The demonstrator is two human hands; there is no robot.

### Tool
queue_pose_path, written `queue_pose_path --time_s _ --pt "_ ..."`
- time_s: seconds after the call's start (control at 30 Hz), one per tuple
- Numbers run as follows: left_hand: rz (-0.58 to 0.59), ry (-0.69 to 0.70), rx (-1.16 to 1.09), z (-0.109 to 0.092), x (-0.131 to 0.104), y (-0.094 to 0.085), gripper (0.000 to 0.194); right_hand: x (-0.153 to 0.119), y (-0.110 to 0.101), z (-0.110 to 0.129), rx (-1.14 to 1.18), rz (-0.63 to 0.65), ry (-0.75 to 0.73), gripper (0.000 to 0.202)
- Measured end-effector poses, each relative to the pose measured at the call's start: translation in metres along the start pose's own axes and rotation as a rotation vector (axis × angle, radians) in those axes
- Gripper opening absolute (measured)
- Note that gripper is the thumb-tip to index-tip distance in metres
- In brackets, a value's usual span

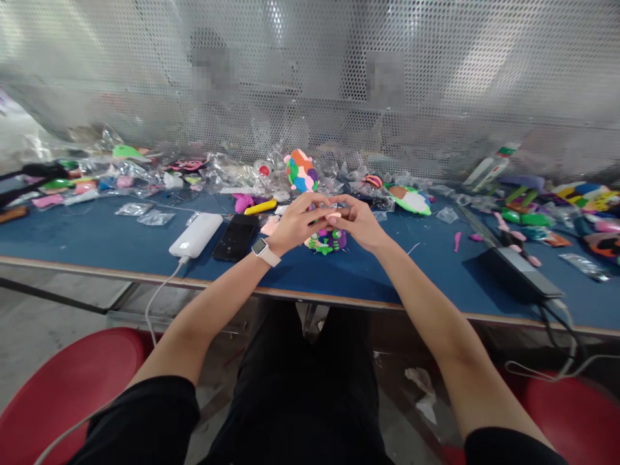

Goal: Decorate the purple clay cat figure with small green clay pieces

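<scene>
My left hand [301, 223], with a watch [265, 252] on its wrist, meets my right hand [356, 218] above the blue table. The fingertips of both hands come together around a small pale pink piece [333, 215], which is partly hidden by the fingers. Just below the hands sits a purple, green and cream clay figure [325, 243], its upper part covered by them. Behind the hands a multicoloured clay piece [301, 171] stands up. A yellow tool [260, 207] and a magenta lump [241, 202] lie to their left.
A white power bank [196, 235] with a cable and a black phone [236, 237] lie left on the table [378, 284]. At the right is a dark box-shaped device [520, 274] with cables. Plastic wrappers [232, 173] and clay pieces line the back; red stools [72, 387] flank me.
</scene>
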State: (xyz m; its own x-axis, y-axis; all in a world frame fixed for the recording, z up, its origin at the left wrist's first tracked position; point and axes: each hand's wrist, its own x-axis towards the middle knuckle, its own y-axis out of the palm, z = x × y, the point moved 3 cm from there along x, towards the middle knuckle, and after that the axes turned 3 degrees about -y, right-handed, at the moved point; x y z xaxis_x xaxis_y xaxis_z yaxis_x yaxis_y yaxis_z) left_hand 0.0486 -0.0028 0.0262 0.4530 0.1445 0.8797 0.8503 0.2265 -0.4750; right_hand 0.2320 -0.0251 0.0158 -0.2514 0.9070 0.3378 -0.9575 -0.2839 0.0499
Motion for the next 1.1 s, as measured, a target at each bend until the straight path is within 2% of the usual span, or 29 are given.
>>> queue_pose_path --time_s 0.2,0.47,0.63,0.87,0.97,1.1 --pt "0.030 0.020 -0.028 -0.0032 0.0028 -0.0013 0.034 -0.0005 -0.0039 0.0019 -0.045 -0.019 -0.075 0.058" --pt "-0.005 0.028 -0.014 -0.0040 0.0032 -0.0013 0.022 -0.0013 -0.0022 0.0041 -0.066 -0.035 -0.066 0.054" --pt "0.031 0.026 -0.030 -0.0018 0.0016 0.0015 0.031 -0.0022 -0.0021 0.0054 -0.077 -0.022 -0.075 0.056" --pt "-0.012 0.042 0.000 -0.0033 0.0020 -0.0004 0.018 -0.0027 0.0042 0.0057 -0.029 -0.070 -0.056 0.055" --pt "-0.008 0.024 -0.007 -0.0039 0.0030 -0.0010 0.020 -0.0027 0.0048 0.0047 -0.038 -0.104 -0.071 0.054" --pt "0.047 0.052 -0.027 -0.0062 0.0028 0.0015 0.026 -0.0018 0.0053 0.0028 -0.047 -0.056 -0.084 0.056"
